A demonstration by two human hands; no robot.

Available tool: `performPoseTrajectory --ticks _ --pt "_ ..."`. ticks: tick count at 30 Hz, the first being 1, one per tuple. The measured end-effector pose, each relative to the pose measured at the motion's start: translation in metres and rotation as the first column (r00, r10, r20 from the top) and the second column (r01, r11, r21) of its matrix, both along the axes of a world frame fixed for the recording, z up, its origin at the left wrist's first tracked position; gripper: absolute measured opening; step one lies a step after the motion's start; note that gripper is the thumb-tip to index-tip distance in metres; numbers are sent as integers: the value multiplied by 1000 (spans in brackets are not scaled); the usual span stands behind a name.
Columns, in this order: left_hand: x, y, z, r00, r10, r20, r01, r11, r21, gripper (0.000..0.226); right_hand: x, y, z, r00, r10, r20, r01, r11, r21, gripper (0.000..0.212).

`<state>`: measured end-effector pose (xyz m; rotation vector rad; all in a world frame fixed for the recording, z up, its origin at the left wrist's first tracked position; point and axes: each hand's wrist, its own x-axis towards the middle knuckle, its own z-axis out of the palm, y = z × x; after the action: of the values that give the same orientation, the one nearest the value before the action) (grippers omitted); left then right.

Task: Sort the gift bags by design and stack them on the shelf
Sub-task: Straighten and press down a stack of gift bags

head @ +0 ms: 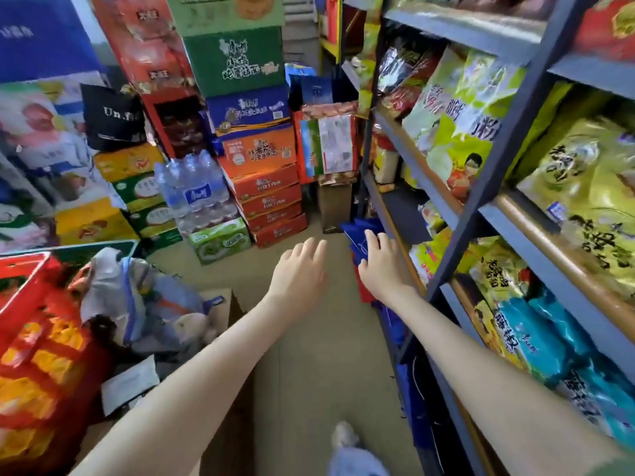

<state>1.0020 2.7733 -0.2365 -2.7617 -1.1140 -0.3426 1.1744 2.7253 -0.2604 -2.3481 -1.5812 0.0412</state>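
Blue gift bags [357, 240] stand upright on the floor against the foot of the grey metal shelf [457, 214]. A red bag [365, 293] shows just below them, and more blue bags [407, 379] line the shelf's base nearer me. My right hand [378, 262] lies on the top of the far blue bags with fingers straight. My left hand [302, 266] hovers open over the floor to the left of the bags, touching nothing.
The shelf on the right holds yellow, green and teal snack packs [536, 338]. Stacked cartons [264, 187] and a pack of water bottles [192, 190] block the far end. A black tote [113, 116] hangs at left. Red boxes and a bundle [137, 297] sit at near left.
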Motion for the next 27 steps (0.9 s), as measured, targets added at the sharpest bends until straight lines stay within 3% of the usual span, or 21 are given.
performPoseTrajectory --ticks 13,20,27 --pt "105 328 -6 998 -42 -51 33 986 -161 56 84 324 -22 998 -11 -67 4 995 -98 58" --pt "169 487 -23 953 -255 -163 216 950 -224 55 138 445 -44 963 -261 -59 248 953 -175 59" --pt "253 598 -26 856 -455 -245 400 884 -242 56 199 508 -56 903 -423 -79 401 893 -205 60"
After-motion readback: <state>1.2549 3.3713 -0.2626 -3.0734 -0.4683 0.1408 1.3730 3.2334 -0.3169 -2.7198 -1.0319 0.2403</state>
